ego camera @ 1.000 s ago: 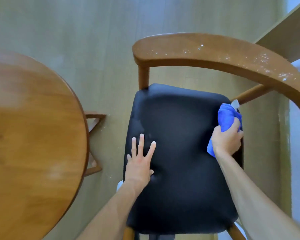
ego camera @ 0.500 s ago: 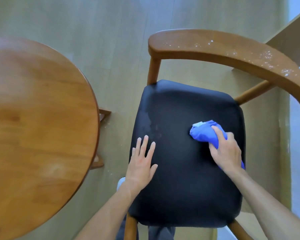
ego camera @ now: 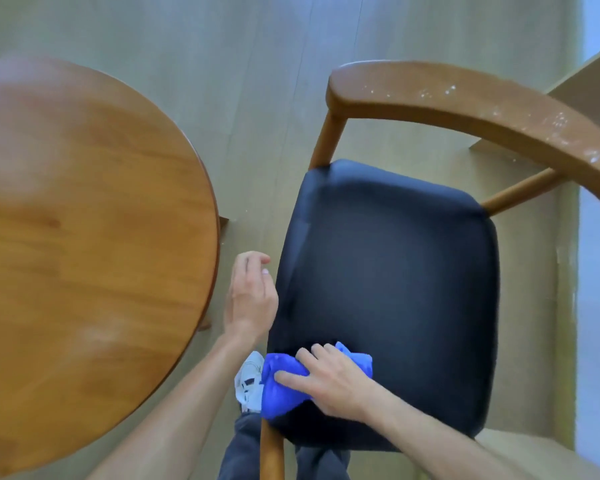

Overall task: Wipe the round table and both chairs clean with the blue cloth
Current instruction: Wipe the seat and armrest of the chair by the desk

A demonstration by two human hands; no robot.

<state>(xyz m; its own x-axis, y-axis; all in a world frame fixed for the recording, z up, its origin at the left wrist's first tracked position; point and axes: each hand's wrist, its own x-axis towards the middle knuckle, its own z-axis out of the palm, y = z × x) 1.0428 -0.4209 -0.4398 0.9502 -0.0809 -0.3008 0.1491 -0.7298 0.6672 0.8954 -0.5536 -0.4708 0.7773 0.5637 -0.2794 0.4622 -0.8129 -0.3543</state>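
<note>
Right hand (ego camera: 329, 379) presses the bunched blue cloth (ego camera: 281, 386) flat-fingered onto the near-left corner of the black seat (ego camera: 395, 289), fingers spread over it, cloth overhanging the seat edge. Left hand (ego camera: 250, 296) hovers beside the seat's left edge, fingers loosely curled, holding nothing. To do it well: keep the palm down, take overlapping passes right out to the edges, and refold the cloth when it's dirty. The curved backrest (ego camera: 482, 109) looks speckled white, likely needs wiping yet. Round table (ego camera: 84, 237) stands just left of the chair, narrow gap; a shoe (ego camera: 250, 382) sits below the cloth. Second chair not in view.
</note>
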